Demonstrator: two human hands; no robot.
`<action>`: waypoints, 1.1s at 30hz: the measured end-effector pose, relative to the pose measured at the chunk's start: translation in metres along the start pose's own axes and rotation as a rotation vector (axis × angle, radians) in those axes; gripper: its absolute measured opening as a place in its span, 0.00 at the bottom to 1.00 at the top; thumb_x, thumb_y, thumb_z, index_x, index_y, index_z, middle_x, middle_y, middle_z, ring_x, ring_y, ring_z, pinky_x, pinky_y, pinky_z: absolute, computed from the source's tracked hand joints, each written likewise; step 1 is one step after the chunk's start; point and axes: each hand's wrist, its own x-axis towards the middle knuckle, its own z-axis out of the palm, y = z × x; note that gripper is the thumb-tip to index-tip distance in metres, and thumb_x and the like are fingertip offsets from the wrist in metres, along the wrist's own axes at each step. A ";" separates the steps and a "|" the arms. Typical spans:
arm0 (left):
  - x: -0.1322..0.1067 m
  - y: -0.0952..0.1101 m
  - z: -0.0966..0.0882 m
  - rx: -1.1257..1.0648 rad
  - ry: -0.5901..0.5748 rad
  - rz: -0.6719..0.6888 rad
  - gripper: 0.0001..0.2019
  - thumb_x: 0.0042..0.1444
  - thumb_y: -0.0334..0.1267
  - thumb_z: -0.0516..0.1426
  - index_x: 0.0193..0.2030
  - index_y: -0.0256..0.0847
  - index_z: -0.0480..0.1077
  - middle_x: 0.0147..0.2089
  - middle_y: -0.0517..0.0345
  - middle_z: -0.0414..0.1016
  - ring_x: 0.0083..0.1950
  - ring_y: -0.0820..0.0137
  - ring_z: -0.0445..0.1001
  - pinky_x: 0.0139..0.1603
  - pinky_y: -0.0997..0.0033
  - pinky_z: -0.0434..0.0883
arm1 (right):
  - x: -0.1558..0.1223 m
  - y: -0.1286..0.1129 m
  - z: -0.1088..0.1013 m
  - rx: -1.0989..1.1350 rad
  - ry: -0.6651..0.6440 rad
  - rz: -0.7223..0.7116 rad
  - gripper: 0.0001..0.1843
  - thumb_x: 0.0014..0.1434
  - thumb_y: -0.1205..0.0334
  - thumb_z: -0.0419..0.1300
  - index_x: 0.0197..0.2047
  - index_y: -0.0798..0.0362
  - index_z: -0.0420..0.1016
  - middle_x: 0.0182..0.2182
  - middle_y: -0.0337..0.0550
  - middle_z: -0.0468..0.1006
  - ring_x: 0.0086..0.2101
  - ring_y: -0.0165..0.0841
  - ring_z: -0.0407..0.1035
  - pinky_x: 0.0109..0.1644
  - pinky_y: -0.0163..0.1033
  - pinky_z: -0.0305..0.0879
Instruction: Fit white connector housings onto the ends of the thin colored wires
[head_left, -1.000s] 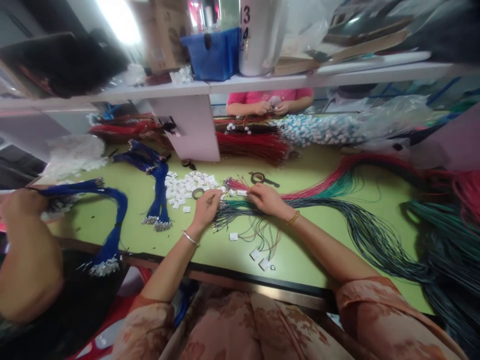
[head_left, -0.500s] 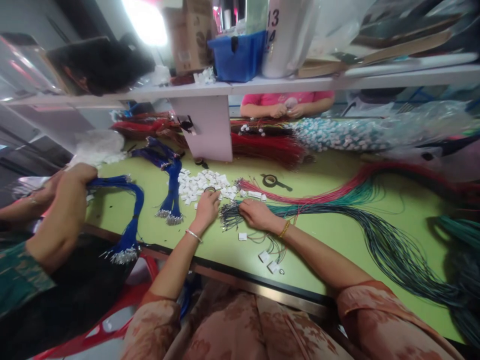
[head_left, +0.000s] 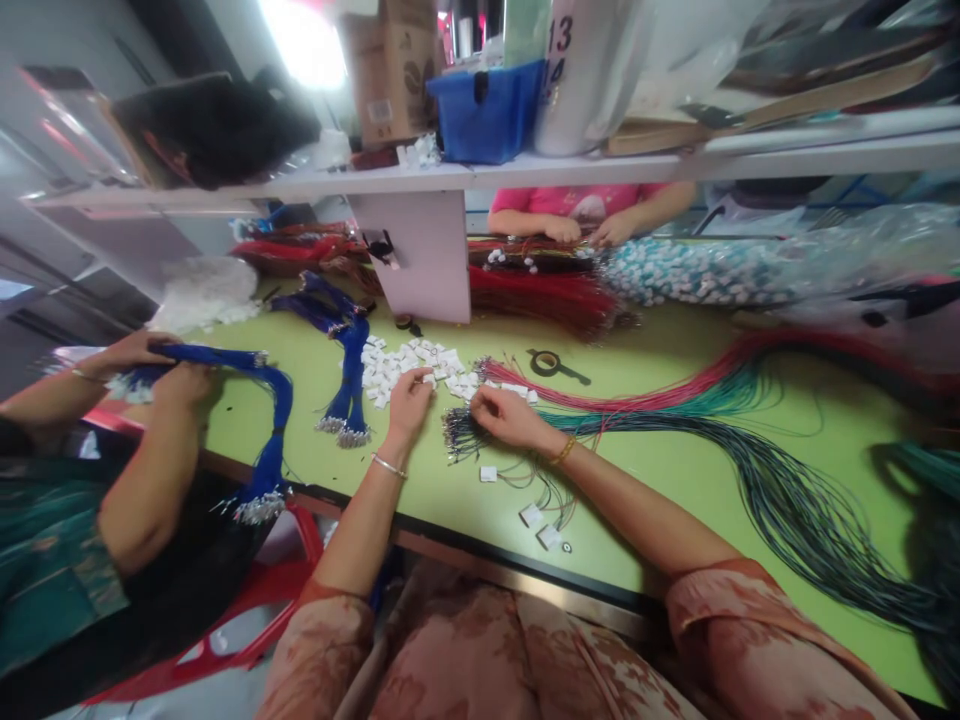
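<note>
My left hand [head_left: 411, 405] is at the near edge of a pile of white plastic connectors [head_left: 386, 370]. Its fingers are pinched, with a small white connector [head_left: 430, 379] at the tips. Just to the right, my right hand [head_left: 508, 414] is closed, thumb against fingers; whatever is between them is too small to make out. It sits over the tipped ends of a dark green and black wire bundle [head_left: 461, 432], which runs off to the right. Behind it lies a bundle of red wires [head_left: 577, 398]. Nearer me are a few wires with white connectors fitted [head_left: 531, 516].
A black ring-shaped tool [head_left: 551, 364] lies behind the red wires. Blue wire bundles [head_left: 350, 385] lie left of the pile. At left, a co-worker's hands [head_left: 150, 352] hold blue wires. Across the table, under a shelf [head_left: 420, 178], are another person's hands [head_left: 592, 230].
My left hand has drawn back slightly from the pile. My right hand has shifted a little left, its fingers more curled. The left co-worker's hands have moved along the blue wires.
</note>
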 end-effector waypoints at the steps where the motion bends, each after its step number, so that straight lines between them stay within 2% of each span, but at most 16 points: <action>1: 0.000 0.004 0.001 -0.122 -0.006 -0.068 0.13 0.49 0.34 0.58 0.43 0.39 0.71 0.34 0.58 0.71 0.31 0.74 0.68 0.33 0.73 0.65 | 0.004 -0.003 0.003 0.021 -0.007 -0.005 0.04 0.55 0.67 0.53 0.32 0.54 0.68 0.25 0.36 0.70 0.27 0.27 0.61 0.32 0.32 0.55; 4: -0.004 0.013 0.004 -0.388 -0.003 -0.202 0.12 0.48 0.34 0.60 0.41 0.41 0.68 0.33 0.61 0.69 0.29 0.77 0.67 0.31 0.76 0.64 | 0.014 -0.008 0.010 0.056 -0.033 0.005 0.04 0.53 0.68 0.53 0.30 0.55 0.69 0.25 0.36 0.71 0.26 0.26 0.61 0.32 0.31 0.55; 9: -0.015 0.014 0.013 -0.583 -0.068 -0.245 0.07 0.50 0.34 0.61 0.35 0.39 0.66 0.33 0.61 0.67 0.28 0.80 0.66 0.30 0.78 0.65 | 0.014 -0.003 0.011 0.162 0.020 0.042 0.05 0.51 0.67 0.54 0.29 0.56 0.70 0.23 0.35 0.70 0.25 0.25 0.60 0.30 0.30 0.55; 12: -0.020 0.010 0.019 -0.601 -0.073 -0.273 0.06 0.52 0.34 0.61 0.34 0.38 0.67 0.31 0.61 0.66 0.27 0.81 0.64 0.29 0.79 0.64 | 0.011 0.001 0.006 0.250 0.071 0.067 0.04 0.50 0.65 0.56 0.29 0.56 0.71 0.22 0.34 0.69 0.24 0.25 0.59 0.28 0.30 0.55; 15: -0.023 0.009 0.024 -0.607 0.000 -0.268 0.08 0.53 0.36 0.62 0.33 0.39 0.66 0.32 0.61 0.67 0.26 0.81 0.64 0.27 0.79 0.64 | 0.007 0.002 0.003 0.300 0.137 0.089 0.05 0.50 0.63 0.58 0.29 0.56 0.71 0.22 0.34 0.67 0.23 0.24 0.57 0.27 0.30 0.54; 17: -0.025 0.011 0.025 -0.592 0.009 -0.252 0.08 0.52 0.38 0.62 0.34 0.39 0.67 0.32 0.60 0.68 0.27 0.80 0.65 0.28 0.79 0.65 | 0.005 0.001 0.003 0.344 0.174 0.104 0.06 0.50 0.61 0.59 0.29 0.56 0.70 0.22 0.34 0.66 0.23 0.24 0.56 0.26 0.30 0.53; 20: -0.028 0.014 0.028 -0.568 -0.110 -0.282 0.10 0.51 0.38 0.64 0.37 0.37 0.71 0.32 0.60 0.70 0.29 0.79 0.67 0.30 0.78 0.67 | 0.002 -0.001 0.004 0.376 0.203 0.094 0.08 0.52 0.59 0.59 0.30 0.55 0.69 0.22 0.34 0.66 0.23 0.24 0.56 0.26 0.30 0.53; 23: -0.032 0.014 0.030 -0.590 -0.208 -0.311 0.10 0.50 0.37 0.64 0.39 0.37 0.72 0.32 0.60 0.70 0.28 0.80 0.67 0.31 0.77 0.67 | 0.000 -0.001 0.006 0.310 0.237 0.073 0.08 0.54 0.58 0.58 0.29 0.55 0.69 0.23 0.35 0.67 0.24 0.25 0.57 0.27 0.31 0.55; 28: -0.035 0.014 0.031 -0.634 -0.236 -0.349 0.10 0.49 0.36 0.65 0.39 0.36 0.74 0.32 0.59 0.72 0.28 0.80 0.67 0.32 0.78 0.67 | 0.001 0.002 0.008 0.187 0.281 0.070 0.08 0.55 0.60 0.56 0.28 0.55 0.69 0.24 0.37 0.70 0.25 0.26 0.60 0.30 0.32 0.56; 33: -0.038 0.013 0.034 -0.612 -0.228 -0.326 0.14 0.45 0.37 0.68 0.39 0.35 0.75 0.30 0.60 0.72 0.28 0.81 0.67 0.31 0.78 0.66 | 0.002 0.001 0.008 0.135 0.238 0.133 0.10 0.55 0.59 0.56 0.27 0.56 0.69 0.22 0.36 0.70 0.24 0.25 0.58 0.28 0.31 0.53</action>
